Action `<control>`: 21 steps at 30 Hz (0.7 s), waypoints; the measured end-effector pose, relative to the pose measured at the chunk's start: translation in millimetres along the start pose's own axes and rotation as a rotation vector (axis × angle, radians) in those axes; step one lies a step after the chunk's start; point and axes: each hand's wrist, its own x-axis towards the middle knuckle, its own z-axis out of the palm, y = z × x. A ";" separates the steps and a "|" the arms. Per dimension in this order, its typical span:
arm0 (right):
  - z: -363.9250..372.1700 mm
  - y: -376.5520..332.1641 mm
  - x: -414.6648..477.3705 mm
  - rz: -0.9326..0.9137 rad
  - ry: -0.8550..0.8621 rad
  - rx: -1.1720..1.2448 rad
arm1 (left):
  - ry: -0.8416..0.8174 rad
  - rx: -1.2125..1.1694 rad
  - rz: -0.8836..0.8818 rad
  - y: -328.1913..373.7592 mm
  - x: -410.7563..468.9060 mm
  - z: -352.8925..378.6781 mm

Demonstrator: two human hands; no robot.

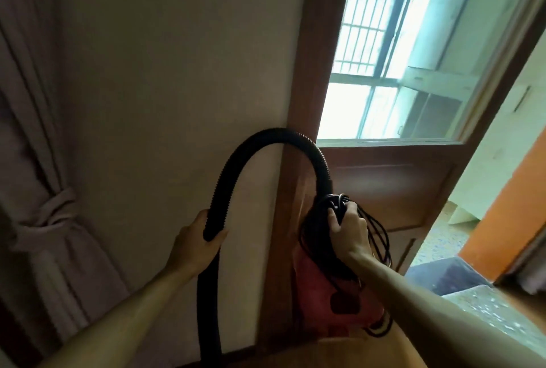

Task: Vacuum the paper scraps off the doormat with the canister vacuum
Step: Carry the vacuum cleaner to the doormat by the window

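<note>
Gripped the ribbed black hose [277, 133] with the left hand [193, 245], with fingers curled tight round it, just in front of the pale wall [177, 72]. Clutched the black cord bundle [336, 205] and the top of the red canister vacuum [331, 288] in the right hand [350, 227], right beside the brown wooden door [390, 187]. Saw 1 long loop of hose between both hands, a tied curtain [50, 214] far left, and a dark grey mat [437, 274] low down past the door.

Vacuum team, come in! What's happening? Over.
Left hand grips black hose. Right hand holds red canister vacuum by its cord-wrapped top. No paper scraps in sight. Wooden door ahead.
</note>
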 end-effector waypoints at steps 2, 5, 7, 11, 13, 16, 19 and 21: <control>-26.7 -11.4 6.6 0.027 0.049 -0.043 | -0.029 0.016 0.033 27.6 9.1 -3.8; -70.4 -25.4 17.1 0.060 0.107 -0.074 | -0.031 0.050 0.066 68.5 26.5 -3.8; -98.6 -31.5 24.5 0.081 0.142 -0.091 | -0.043 0.039 0.089 93.8 38.4 1.7; -151.1 -27.6 33.5 0.149 0.217 -0.107 | -0.099 0.029 0.158 144.6 57.7 25.3; -175.5 -19.5 38.5 0.181 0.263 -0.111 | -0.103 0.024 0.189 170.3 65.8 44.3; -211.5 -2.7 44.0 0.220 0.318 -0.108 | -0.110 0.015 0.253 209.7 70.9 77.3; -250.3 16.9 47.2 0.264 0.375 -0.103 | -0.140 0.025 0.301 249.1 71.2 112.5; -274.2 32.6 48.6 0.291 0.402 -0.106 | -0.169 0.024 0.327 272.9 71.5 137.5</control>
